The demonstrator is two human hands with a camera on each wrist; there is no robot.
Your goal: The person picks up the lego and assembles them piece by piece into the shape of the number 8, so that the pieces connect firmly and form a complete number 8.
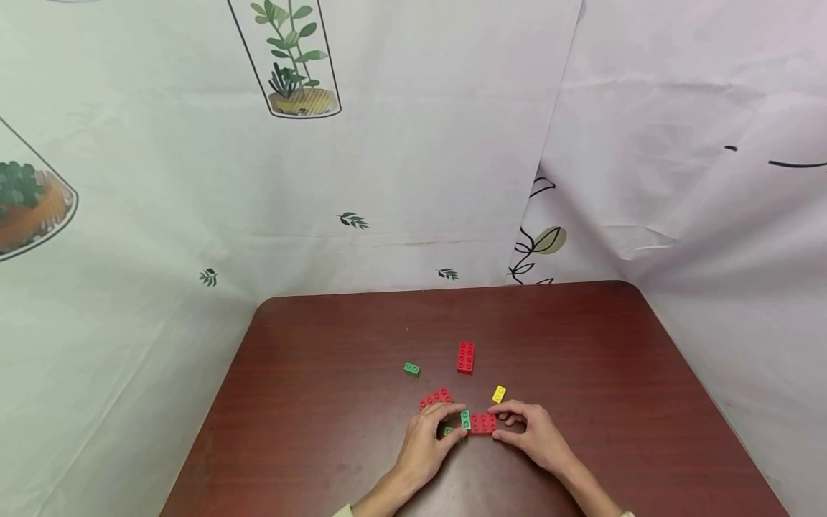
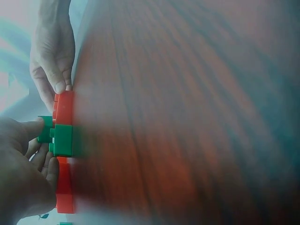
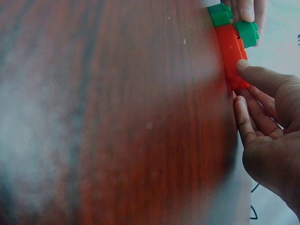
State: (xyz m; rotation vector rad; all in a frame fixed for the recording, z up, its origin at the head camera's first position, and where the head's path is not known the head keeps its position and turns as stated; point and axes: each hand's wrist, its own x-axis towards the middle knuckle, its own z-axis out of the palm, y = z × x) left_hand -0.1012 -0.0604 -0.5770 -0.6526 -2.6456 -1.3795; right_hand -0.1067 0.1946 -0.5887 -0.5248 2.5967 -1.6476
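Between thumb and fingers, my left hand (image 1: 426,441) pinches a small green toy brick (image 1: 465,420) at the left end of a red brick (image 1: 483,424). My right hand (image 1: 533,434) grips the red brick by its right end, thumb on the near side and fingers on the far side. In the right wrist view the pinched green brick (image 3: 246,33) sits crosswise on top of the red brick (image 3: 230,54). A second green brick (image 1: 448,431) lies under the left hand, partly hidden. Beyond that hand is another red brick (image 1: 436,399), its near part covered by the fingers.
On the brown table (image 1: 310,431) farther back lie a green brick (image 1: 411,369) and a long red brick (image 1: 466,357). A small yellow brick (image 1: 499,394) lies just beyond the right hand. White printed cloth (image 1: 413,165) hangs behind and beside the table.
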